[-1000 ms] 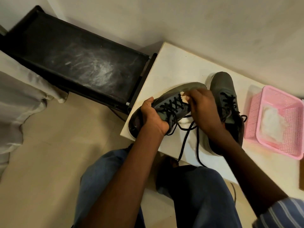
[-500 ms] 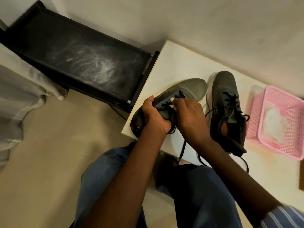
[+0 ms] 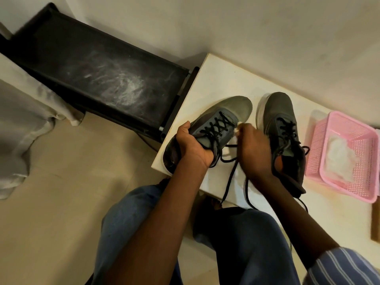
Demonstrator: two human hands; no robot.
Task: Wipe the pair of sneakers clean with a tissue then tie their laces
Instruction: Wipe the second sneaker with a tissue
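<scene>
**Wiping under way, laces still loose**

The left hand [image 3: 192,146] grips the heel of the left sneaker [image 3: 207,132] at the edge of the white table [image 3: 222,85], while the right hand [image 3: 254,149] pinches a tissue [image 3: 238,128] against its side. The other sneaker [image 3: 281,128] lies just beside it. Both pairs of laces [image 3: 228,182] hang untied (tying seems some way off), and a pink basket [image 3: 316,153] stands near

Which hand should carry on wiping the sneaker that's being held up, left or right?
Right. The right hand already pinches the tissue beside the held sneaker, while the left hand grips its heel end and steadies it.
</scene>
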